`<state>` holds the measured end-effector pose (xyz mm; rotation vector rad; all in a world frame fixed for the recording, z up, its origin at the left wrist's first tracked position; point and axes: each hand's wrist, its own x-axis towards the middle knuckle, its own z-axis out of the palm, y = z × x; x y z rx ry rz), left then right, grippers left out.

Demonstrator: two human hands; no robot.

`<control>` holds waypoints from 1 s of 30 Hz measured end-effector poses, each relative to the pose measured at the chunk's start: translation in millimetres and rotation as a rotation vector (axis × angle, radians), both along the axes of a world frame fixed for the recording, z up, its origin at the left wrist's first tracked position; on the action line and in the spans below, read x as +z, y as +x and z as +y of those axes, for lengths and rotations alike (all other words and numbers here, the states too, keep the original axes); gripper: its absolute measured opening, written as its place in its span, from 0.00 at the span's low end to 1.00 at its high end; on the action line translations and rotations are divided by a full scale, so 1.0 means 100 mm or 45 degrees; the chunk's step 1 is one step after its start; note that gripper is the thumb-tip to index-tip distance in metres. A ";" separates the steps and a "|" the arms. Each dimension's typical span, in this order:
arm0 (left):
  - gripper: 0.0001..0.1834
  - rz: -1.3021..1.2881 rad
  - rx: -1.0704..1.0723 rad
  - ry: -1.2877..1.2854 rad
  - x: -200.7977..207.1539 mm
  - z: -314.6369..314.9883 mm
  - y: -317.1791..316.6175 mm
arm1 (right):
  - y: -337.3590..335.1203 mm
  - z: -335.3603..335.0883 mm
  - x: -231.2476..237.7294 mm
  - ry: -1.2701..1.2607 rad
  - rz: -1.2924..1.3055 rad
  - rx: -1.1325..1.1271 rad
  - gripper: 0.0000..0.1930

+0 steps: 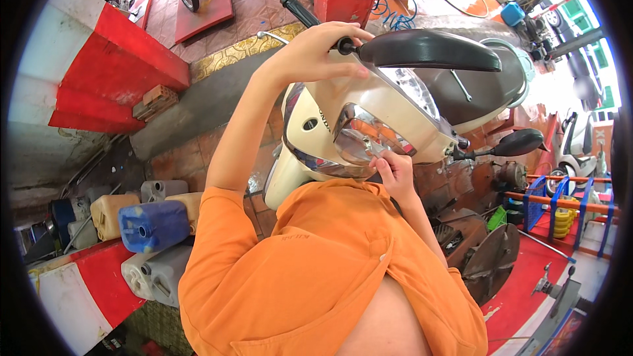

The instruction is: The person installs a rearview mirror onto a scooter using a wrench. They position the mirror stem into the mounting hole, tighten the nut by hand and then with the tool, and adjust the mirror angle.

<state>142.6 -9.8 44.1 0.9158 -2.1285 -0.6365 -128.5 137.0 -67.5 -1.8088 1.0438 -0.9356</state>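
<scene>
Orange fabric of the person's shirt [316,270] is filling the lower middle of the view nearest the lens and is covering both upper arms and whatever is lying under them. Past it a cream scooter [389,109] is standing with its front toward the camera, its lower body cut off behind the shirt and its far side running into glare. At the top of the scooter the left hand [316,53] is wrapping closed around the stem of a black mirror [428,49], beside the black handlebar grip [297,10]; the fingertips are tucking out of sight behind the stem. Lower down, the right hand [394,171] is pinching its fingers together at the bottom edge of the clear headlight [366,138]; something small may be sitting between them, but it is too small to make out. A second black mirror [527,142] is sticking out on the scooter's other side. At lower left, plastic jerrycans are lying on their sides in a pile, a blue one [153,225] among tan and grey ones; their contents are not showing. At the right rim a blue and orange rack [567,198] is holding yellow objects too blurred to identify.
</scene>
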 end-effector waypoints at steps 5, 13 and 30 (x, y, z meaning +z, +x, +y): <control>0.19 0.148 0.102 -0.117 -0.10 -0.06 -0.08 | 0.04 0.00 0.06 0.006 -0.061 -0.010 0.14; 0.22 0.458 0.778 0.017 -0.02 -0.13 -0.39 | 0.00 0.00 0.00 -0.022 -0.036 0.011 0.14; 0.16 0.877 0.507 0.082 -0.27 0.27 0.12 | 0.01 0.01 0.01 0.013 -0.087 -0.008 0.13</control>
